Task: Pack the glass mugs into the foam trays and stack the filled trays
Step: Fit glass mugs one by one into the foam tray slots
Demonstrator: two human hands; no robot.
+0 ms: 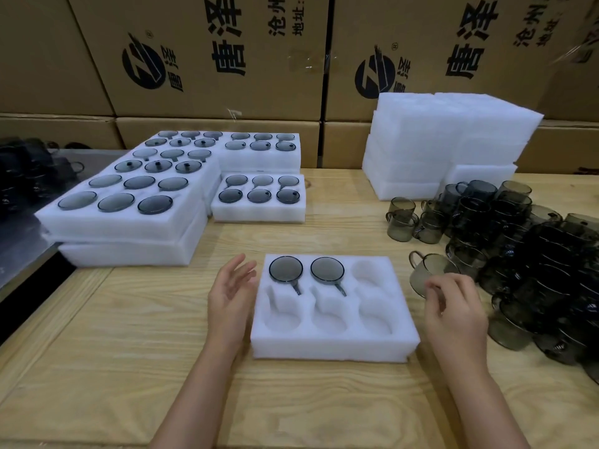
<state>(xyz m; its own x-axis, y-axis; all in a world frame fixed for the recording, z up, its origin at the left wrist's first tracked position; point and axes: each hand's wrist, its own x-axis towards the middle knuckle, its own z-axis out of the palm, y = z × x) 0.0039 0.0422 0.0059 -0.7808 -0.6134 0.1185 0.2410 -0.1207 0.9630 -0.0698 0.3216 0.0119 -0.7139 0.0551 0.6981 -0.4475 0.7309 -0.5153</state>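
A white foam tray (334, 346) with six pockets lies on the wooden table in front of me. Two smoky glass mugs (286, 269) (327, 269) sit in its back left and back middle pockets; the other pockets are bare. My left hand (230, 294) hovers open just left of the tray, fingers straight. My right hand (453, 306) is to the right of the tray, its fingers curled at the rim of a loose glass mug (428, 270) lying on its side; whether the fingers grip it is unclear. A heap of loose mugs (531, 254) fills the right side.
Filled foam trays (129, 218) are stacked at the back left, with two smaller filled stacks (259, 209) beside them. A pile of unfilled foam trays (440, 147) stands at the back right. Cardboard cartons (227, 59) wall off the rear. The table drops off at left.
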